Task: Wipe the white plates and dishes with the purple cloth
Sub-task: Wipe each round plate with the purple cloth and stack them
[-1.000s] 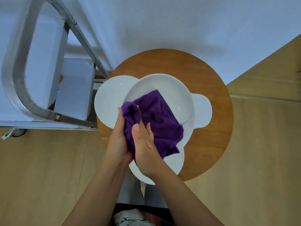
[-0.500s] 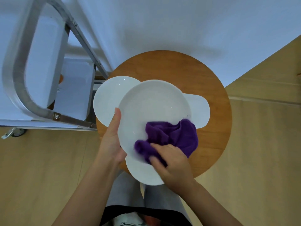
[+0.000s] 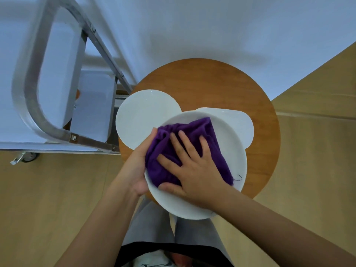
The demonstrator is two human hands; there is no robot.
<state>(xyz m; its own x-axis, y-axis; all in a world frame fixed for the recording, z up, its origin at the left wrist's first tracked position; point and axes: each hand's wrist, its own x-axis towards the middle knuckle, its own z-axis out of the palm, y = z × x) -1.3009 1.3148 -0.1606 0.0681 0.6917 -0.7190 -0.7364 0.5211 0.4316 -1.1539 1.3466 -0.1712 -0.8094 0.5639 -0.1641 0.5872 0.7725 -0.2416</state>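
Purple cloth [image 3: 185,151], soft and bunched, lies in a smooth round white plate [image 3: 237,155] under the right hand [image 3: 192,170], whose straight spread fingers [image 3: 177,145] press it. The left hand [image 3: 134,166] holds the plate's rim, fingers hidden. Beyond, another round plate [image 3: 142,116] and a rounded dish [image 3: 242,122] rest on the round wooden surface [image 3: 202,81].

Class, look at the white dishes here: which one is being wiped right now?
The large round plate nearest the person, held by the left hand, with the purple cloth pressed on it by the right hand.
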